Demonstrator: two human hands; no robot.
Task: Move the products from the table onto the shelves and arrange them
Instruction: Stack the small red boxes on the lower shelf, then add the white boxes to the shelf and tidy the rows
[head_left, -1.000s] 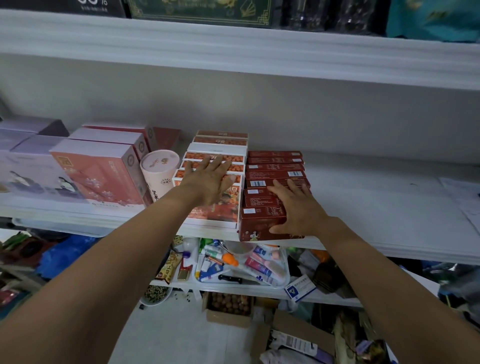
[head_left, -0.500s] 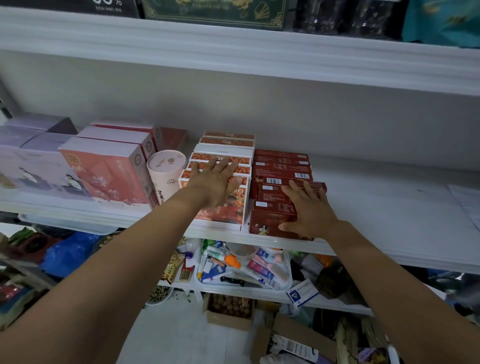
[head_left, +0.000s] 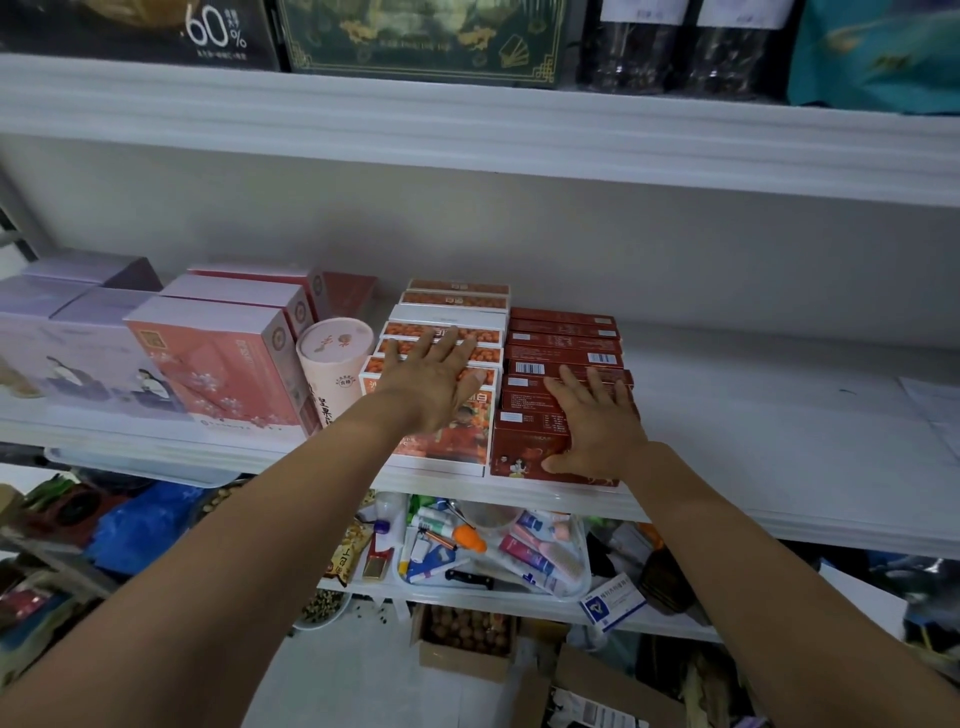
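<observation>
While both arms reach up to the middle shelf (head_left: 779, 462), I read its load from the left: lavender boxes (head_left: 62, 338) at the far left, then pink boxes (head_left: 218, 364) lined front to back, then a round canister (head_left: 332, 364) standing upright just beside them. Next comes a row of orange-printed boxes (head_left: 452, 312) set on edge. I see the left hand (head_left: 436, 374) lying flat across their top edges, fingers straight and spread, gripping nothing. Touching that row on its right is a row of dark red boxes (head_left: 566, 338). The right hand (head_left: 597, 421) rests on the near ones, fingers straight over their tops, thumb against the front face of the nearest box, palm open. On the lower shelf, beneath the hands, a clear tray (head_left: 488, 596) holds a jumble of tubes and small cartons. Below it, on the floor, an open cardboard box (head_left: 457, 660) holds brown nuts.
</observation>
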